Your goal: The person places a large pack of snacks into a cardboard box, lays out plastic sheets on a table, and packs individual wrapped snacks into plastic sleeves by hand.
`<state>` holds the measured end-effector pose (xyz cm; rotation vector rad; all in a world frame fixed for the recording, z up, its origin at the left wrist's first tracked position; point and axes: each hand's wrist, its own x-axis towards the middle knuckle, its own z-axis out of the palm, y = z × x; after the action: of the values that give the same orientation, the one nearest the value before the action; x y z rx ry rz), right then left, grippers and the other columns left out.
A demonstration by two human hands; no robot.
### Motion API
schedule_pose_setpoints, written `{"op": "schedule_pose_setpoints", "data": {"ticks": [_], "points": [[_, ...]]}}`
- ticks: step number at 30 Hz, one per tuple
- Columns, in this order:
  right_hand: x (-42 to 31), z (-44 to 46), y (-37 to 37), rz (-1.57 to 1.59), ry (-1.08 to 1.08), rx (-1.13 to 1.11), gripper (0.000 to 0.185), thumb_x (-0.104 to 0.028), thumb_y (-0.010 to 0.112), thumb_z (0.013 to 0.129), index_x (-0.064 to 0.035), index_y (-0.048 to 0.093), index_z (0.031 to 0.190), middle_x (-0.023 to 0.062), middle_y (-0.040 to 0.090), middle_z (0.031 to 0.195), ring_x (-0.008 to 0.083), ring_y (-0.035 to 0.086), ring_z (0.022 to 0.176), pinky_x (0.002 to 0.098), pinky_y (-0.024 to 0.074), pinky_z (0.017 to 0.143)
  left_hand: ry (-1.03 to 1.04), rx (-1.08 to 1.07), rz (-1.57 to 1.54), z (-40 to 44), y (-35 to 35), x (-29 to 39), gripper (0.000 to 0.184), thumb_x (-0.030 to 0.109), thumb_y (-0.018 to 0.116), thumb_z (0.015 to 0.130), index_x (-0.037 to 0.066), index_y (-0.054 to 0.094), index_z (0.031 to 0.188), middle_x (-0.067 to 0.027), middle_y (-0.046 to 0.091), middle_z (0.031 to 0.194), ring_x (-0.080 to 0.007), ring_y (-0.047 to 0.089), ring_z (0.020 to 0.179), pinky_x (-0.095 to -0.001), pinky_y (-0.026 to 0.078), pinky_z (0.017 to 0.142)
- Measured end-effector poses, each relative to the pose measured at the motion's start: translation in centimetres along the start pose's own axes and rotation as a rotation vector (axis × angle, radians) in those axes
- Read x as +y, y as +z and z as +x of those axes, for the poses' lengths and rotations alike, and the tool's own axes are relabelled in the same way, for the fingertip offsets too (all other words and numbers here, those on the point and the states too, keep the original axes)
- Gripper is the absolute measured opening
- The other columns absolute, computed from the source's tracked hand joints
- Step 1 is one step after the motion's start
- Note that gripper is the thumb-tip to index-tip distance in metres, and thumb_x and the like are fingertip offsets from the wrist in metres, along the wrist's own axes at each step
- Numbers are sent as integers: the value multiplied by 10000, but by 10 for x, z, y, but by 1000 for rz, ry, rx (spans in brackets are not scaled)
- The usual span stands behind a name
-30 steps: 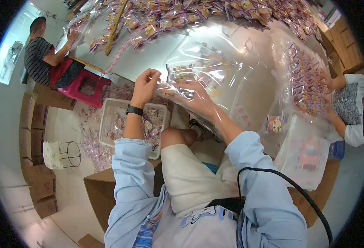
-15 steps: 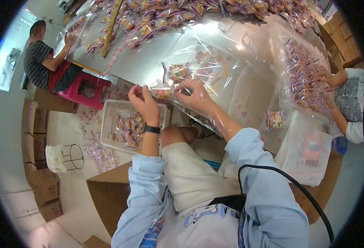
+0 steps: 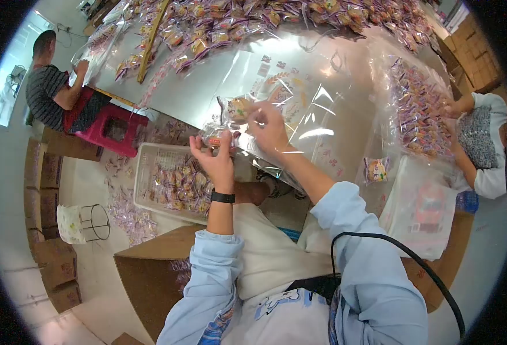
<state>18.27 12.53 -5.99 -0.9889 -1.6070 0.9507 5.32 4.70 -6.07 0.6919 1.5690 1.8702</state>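
Note:
My left hand (image 3: 214, 162), palm turned up, has its thumb and fingers closed on a small wrapped snack packet (image 3: 212, 140) with a red mark, near the table's front edge. Just above it, a second snack packet (image 3: 233, 108) in clear and purple wrapping lies at the edge of a large clear plastic bag (image 3: 305, 115). Curled and slightly blurred, my right hand (image 3: 269, 127) reaches over the bag. Its thumb and index finger are bent together at the second packet's right side. Whether they grip the packet or the bag film cannot be made out.
Many snack packets (image 3: 242, 23) are heaped along the table's far side. A white basket (image 3: 141, 184) of packets stands below left. One packet (image 3: 375, 170) and stacked plastic bags (image 3: 420, 213) lie right. Co-workers sit left (image 3: 49, 92) and right (image 3: 483, 135), the latter at a filled bag.
My left hand has moved right and down and turned palm up, with the red-marked packet in it. My right hand has shifted from the bag's edge up to the second packet. The view has shifted slightly.

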Motion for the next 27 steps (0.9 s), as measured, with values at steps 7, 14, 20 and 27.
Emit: {"op": "schedule_pose_setpoints", "data": {"ticks": [7, 14, 20, 27], "points": [[-6, 39, 15, -331, 179, 120, 685, -351, 848, 754, 14, 575, 1265, 262, 567, 1219, 400, 552, 1128, 469, 437, 1003, -19, -66, -146, 2, -10, -2, 1007, 209, 853, 840, 1, 195, 1574, -199, 272, 1589, -269, 491, 1229, -359, 459, 997], [-24, 20, -2, 39, 67, -20, 558, -223, 831, 792, -94, 569, 1268, 144, 592, 1147, 299, 618, 1072, 392, 501, 936, 37, -84, -102, 1, -9, -9, 1025, 120, 853, 829, -1, 170, 1583, -191, 293, 1584, -255, 507, 1213, -345, 490, 970], [-2, 13, -7, 125, -57, -114, 565, 0, 691, 802, -87, 539, 1339, 95, 620, 1065, 219, 631, 1064, 380, 512, 949, -27, -87, -141, 4, -10, -4, 1025, 103, 856, 825, 15, 176, 1586, -186, 369, 1523, -231, 530, 1189, -326, 527, 890], [-3, 16, -6, 68, -366, -149, 455, 58, 635, 823, -71, 623, 1259, 118, 660, 1026, 272, 656, 1013, 415, 527, 934, -60, -94, -110, 11, -14, -8, 947, 63, 770, 897, 33, 116, 1581, -154, 361, 1510, -228, 566, 1198, -323, 554, 801]]}}
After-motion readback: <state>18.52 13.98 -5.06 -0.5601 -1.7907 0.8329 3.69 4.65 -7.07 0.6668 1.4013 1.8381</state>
